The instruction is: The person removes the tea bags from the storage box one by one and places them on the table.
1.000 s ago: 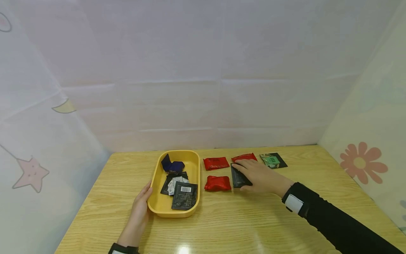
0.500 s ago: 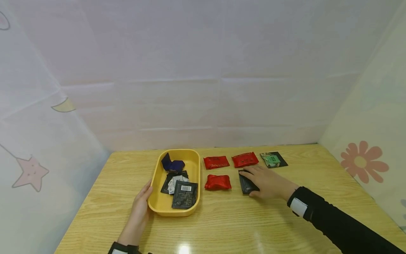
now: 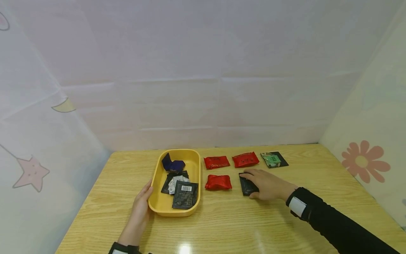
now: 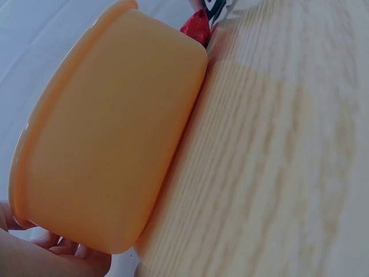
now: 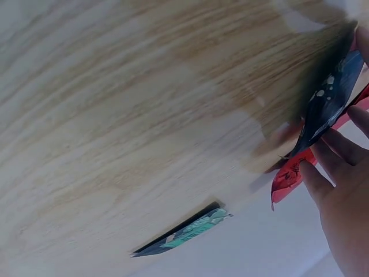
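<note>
A yellow plastic tray (image 3: 152,206) stands on the left half of the table, with dark sachets, a small white sachet and a folded dark-blue wrapper inside. My left hand (image 3: 141,201) holds its left side; in the left wrist view, fingers (image 4: 66,248) curl at the end wall. On the right, my right hand (image 3: 269,183) has thumb and fingers at opposite edges of a flat black sachet (image 3: 246,185), close over the table. In the right wrist view this black sachet (image 5: 328,104) appears tilted between the fingers.
Three red packets lie between tray and right hand: one back left (image 3: 216,162), one back right (image 3: 245,159), and a puffier one in front (image 3: 218,182). A green-and-black sachet (image 3: 274,159) lies behind the right hand. Printed white sheeting (image 3: 203,106) encloses the table (image 3: 222,225).
My right hand has moved the black sachet rightward and toward me, uncovering the back-right red packet; over the last half second it shifts only slightly. The left hand and tray stay put.
</note>
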### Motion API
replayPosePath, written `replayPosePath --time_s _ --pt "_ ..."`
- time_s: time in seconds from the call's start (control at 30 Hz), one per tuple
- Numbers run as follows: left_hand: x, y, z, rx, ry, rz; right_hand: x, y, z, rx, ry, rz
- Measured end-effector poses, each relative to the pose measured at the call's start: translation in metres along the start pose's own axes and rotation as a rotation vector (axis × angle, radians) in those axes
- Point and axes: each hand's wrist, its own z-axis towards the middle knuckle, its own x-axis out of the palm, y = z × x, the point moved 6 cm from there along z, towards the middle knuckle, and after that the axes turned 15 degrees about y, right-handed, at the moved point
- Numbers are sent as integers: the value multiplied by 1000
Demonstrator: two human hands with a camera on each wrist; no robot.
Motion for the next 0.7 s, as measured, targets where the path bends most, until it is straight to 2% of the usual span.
replayPosePath --time_s 0.7 --pt "0 0 -1 5 9 -6 -3 -6 8 36 24 60"
